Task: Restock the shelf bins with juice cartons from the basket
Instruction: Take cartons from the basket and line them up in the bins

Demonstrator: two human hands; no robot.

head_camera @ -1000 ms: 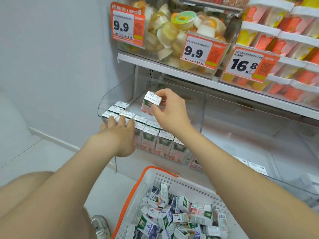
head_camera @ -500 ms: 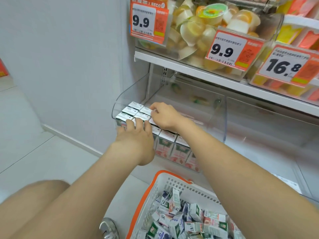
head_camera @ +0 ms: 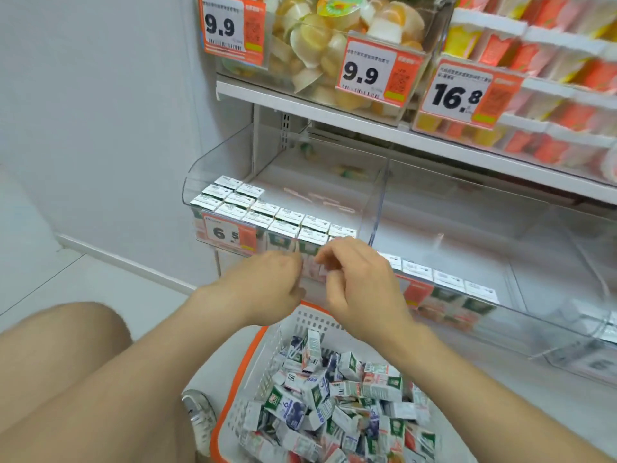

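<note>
At the bottom of the frame, just right of centre, a white lattice plastic basket with an orange rim [head_camera: 257, 372] stands on the floor. It is heaped with small white-and-green juice cartons [head_camera: 334, 396] lying every which way. A bare knee fills the lower left corner, with a grey shoe [head_camera: 199, 419] beside the basket.

Above the basket's far edge, at mid-frame, the two hands hang close together in front of the shelf. The left hand [head_camera: 263, 285] shows its back, fingers bent loosely under. The right hand [head_camera: 360, 285] has its fingers slackly curled toward the left one. Neither has hold of anything that I can see.

Just behind them, left of centre, sits a clear plastic shelf bin [head_camera: 213, 162]. Upright white-topped cartons [head_camera: 267, 212] fill its front in neat rows, the back part bare, and an orange price tag reading 6.5 [head_camera: 228, 232] is clipped to its front. To the right, a second clear bin [head_camera: 534, 335] holds one row of cartons along its front.

Across the top of the frame, the upper shelf carries clear bins of jelly cups [head_camera: 320, 38] with orange 9.9 and 16.8 tags
</note>
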